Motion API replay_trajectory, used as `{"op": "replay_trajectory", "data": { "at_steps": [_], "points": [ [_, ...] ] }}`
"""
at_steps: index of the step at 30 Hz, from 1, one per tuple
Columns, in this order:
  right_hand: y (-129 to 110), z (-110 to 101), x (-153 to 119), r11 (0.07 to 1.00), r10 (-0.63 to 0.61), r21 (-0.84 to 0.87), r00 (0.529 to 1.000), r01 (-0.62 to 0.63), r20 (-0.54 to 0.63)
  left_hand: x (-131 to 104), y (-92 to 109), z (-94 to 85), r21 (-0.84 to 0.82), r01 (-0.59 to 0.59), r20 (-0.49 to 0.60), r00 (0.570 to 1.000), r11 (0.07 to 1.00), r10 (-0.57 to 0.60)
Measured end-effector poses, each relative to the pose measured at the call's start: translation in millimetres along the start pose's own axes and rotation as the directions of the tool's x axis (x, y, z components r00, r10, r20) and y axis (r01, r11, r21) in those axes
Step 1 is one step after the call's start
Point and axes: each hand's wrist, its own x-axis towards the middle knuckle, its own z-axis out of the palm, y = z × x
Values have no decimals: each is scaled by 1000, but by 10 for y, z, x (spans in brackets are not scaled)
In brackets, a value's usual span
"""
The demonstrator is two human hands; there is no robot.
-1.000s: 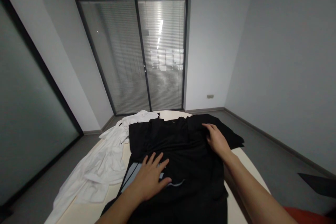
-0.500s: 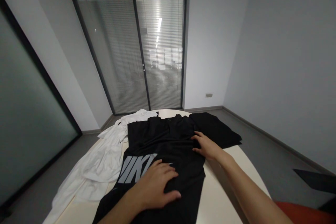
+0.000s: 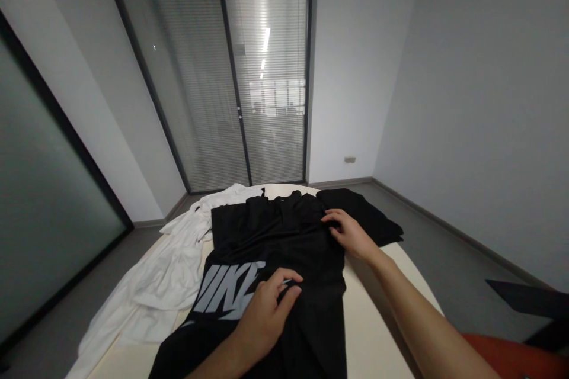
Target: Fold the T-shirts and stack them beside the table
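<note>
A black T-shirt with large pale grey lettering lies spread on the table, its collar at the far end. My left hand is on the middle of the shirt beside the lettering, thumb and forefinger drawn together in a pinch at the cloth. At the shirt's right side, near the shoulder, my right hand has its fingers curled in on the fabric. The exact contact under both sets of fingertips is partly hidden.
White garments lie crumpled along the table's left side. Folded black cloth rests at the far right. The pale table has a rounded edge. An orange-red seat stands at lower right; a glazed partition with blinds is beyond.
The left hand has gone from spread fingers to a pinch, baring more lettering. The right hand's fingers have drawn closer together. The shirt's near right edge has shifted slightly outward.
</note>
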Motion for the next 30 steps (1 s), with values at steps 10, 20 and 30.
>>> {"op": "replay_trajectory", "data": {
  "at_steps": [10,20,30],
  "points": [
    [-591,-63,-131,968,-100,241,760,-76,642,147,-51,-94,-32,65,-145,987,997,-69],
    [-351,-441,-143,884,-66,386,746,-264,663,7,105,-207,-62,41,331,944,997,-18],
    [-191,-220,-128,936,114,203,790,-289,602,-85,26,-11,111,-427,675,695,898,247]
  ]
}}
